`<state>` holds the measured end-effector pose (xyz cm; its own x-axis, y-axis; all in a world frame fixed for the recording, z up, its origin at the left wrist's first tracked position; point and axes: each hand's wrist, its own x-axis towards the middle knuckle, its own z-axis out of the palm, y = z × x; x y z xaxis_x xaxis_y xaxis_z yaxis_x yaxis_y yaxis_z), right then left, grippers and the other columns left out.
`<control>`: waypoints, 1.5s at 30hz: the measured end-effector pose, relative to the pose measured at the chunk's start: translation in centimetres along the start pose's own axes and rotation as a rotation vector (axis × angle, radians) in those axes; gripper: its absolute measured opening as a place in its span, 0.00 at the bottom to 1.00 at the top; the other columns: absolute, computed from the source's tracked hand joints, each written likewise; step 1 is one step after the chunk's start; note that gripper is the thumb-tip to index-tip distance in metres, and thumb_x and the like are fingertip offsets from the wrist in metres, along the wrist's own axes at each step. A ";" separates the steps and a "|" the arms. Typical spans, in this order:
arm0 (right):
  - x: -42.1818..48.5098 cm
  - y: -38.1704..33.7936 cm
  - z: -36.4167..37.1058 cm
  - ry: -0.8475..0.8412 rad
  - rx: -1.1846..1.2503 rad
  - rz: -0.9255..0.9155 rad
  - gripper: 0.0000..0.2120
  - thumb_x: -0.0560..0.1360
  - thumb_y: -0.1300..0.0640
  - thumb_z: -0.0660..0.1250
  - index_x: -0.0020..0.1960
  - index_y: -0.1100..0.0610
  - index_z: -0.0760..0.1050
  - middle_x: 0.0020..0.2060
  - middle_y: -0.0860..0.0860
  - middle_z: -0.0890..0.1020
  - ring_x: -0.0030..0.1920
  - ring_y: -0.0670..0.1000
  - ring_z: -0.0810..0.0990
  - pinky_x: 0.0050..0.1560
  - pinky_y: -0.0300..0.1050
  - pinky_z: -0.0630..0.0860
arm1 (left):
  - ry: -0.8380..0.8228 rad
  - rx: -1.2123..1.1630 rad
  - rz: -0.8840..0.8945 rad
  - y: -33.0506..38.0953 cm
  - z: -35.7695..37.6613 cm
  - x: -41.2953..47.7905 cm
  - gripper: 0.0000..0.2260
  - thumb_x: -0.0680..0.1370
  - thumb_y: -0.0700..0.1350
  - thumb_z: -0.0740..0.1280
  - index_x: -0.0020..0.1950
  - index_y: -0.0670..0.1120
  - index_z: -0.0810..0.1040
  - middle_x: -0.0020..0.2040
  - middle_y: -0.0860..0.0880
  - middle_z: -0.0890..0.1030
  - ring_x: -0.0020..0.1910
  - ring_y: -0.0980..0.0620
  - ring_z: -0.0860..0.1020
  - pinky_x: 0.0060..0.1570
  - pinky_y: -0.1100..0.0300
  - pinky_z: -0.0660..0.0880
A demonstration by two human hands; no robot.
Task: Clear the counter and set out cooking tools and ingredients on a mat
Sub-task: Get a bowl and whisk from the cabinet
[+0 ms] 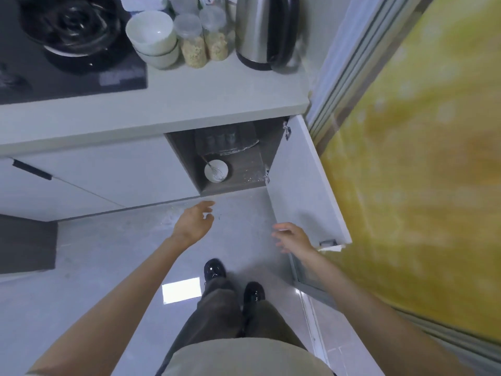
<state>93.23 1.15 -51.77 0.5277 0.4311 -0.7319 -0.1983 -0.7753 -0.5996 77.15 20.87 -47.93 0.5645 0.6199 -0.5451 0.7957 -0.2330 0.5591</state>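
Bowl (224, 166) with whisk (216, 172) is set low in the open cabinet (245, 169), straight ahead of the left hand (193, 221), the nearer one. The whisk's handle is angled back-left. Both hands are held loose and empty, the right hand (291, 237) beside the door (301, 185).

Whisk (214, 170) in bowl (216, 170) inside cabinet (244, 172)

Both bare arms reach forward and down. The left arm (122, 294) comes in from 7 o'clock, and the left hand (193, 222) holds nothing, its fingers loosely curled toward 1 o'clock. The right arm (366, 302) comes in from 4 o'clock, and the right hand (291, 237) is also empty, with relaxed fingers pointing toward 10 o'clock.
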 end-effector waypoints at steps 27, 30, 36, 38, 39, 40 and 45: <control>37.1 -5.3 18.8 -0.093 0.275 0.259 0.13 0.80 0.61 0.60 0.64 0.54 0.72 0.64 0.54 0.75 0.59 0.61 0.77 0.55 0.54 0.77 | -0.031 -0.722 -0.318 -19.2 4.1 26.5 0.16 0.80 0.40 0.60 0.68 0.46 0.72 0.61 0.45 0.77 0.54 0.49 0.76 0.53 0.61 0.70; 42.1 -4.2 20.5 -0.053 0.213 0.196 0.15 0.80 0.61 0.59 0.66 0.52 0.71 0.67 0.53 0.72 0.62 0.62 0.75 0.56 0.53 0.76 | -0.007 -0.677 -0.281 -21.3 6.7 29.9 0.17 0.80 0.42 0.60 0.69 0.48 0.72 0.57 0.48 0.78 0.54 0.50 0.76 0.55 0.62 0.68; 50.9 -2.7 23.4 0.007 0.145 0.063 0.14 0.79 0.56 0.64 0.64 0.48 0.72 0.70 0.51 0.69 0.64 0.62 0.72 0.54 0.51 0.75 | 0.026 -0.655 -0.222 -24.5 11.4 35.4 0.16 0.80 0.41 0.60 0.68 0.49 0.72 0.58 0.48 0.78 0.55 0.51 0.75 0.55 0.64 0.68; 53.3 -2.1 24.3 0.034 0.113 0.036 0.12 0.77 0.55 0.67 0.59 0.45 0.74 0.70 0.52 0.68 0.64 0.61 0.72 0.50 0.50 0.77 | 0.036 -0.666 -0.201 -25.0 12.5 36.9 0.16 0.80 0.41 0.60 0.69 0.48 0.72 0.62 0.46 0.77 0.61 0.49 0.74 0.57 0.64 0.67; 54.6 -1.9 24.9 0.040 0.101 0.022 0.12 0.76 0.56 0.68 0.58 0.45 0.74 0.69 0.52 0.68 0.63 0.60 0.72 0.50 0.50 0.77 | 0.039 -0.674 -0.188 -25.3 12.9 37.8 0.17 0.80 0.41 0.60 0.69 0.47 0.71 0.63 0.46 0.77 0.63 0.49 0.74 0.57 0.64 0.67; 55.4 -1.6 25.3 0.049 0.092 0.008 0.13 0.76 0.56 0.68 0.59 0.46 0.74 0.69 0.53 0.69 0.63 0.59 0.73 0.51 0.50 0.77 | 0.037 -0.684 -0.179 -25.4 13.2 38.3 0.17 0.81 0.41 0.60 0.69 0.47 0.71 0.64 0.46 0.76 0.64 0.49 0.73 0.58 0.64 0.67; 59.4 -0.5 27.4 0.044 0.033 -0.115 0.16 0.76 0.57 0.68 0.63 0.51 0.74 0.56 0.58 0.76 0.63 0.63 0.74 0.62 0.58 0.74 | 0.027 -0.645 -0.115 -26.5 14.5 41.2 0.17 0.81 0.41 0.59 0.71 0.46 0.69 0.67 0.46 0.74 0.67 0.49 0.71 0.63 0.62 0.66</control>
<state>102.04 39.83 -103.85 0.5841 0.4949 -0.6434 -0.1611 -0.7062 -0.6894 82.52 41.71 -94.27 0.4709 0.6346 -0.6128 0.5546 0.3273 0.7651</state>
